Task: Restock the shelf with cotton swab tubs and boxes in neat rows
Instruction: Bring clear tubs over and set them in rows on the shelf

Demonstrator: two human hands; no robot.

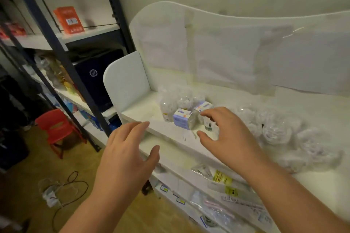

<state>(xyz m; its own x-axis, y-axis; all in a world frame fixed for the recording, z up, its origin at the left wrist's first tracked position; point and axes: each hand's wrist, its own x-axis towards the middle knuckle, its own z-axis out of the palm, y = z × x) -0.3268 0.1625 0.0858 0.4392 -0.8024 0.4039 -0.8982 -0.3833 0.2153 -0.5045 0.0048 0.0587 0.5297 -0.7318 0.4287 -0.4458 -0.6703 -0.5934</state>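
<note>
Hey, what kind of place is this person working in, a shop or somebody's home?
Most likely a small shop or its stockroom, not a home. A white display shelf holds cotton swab tubs and boxes, price tags line a lower shelf edge, and a metal rack holds an orange box.

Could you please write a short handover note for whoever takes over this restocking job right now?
Left hand: open, holds nothing, hovering at the shelf edge.
Right hand: open, fingers spread, reaching toward the boxes, holds nothing.
Top shelf: two purple boxes lying tilted among clear tubs; loose wrapped tubs piled to the right.
Done: stock is on the shelf.
Left: stand boxes and tubs upright in neat rows.
</note>
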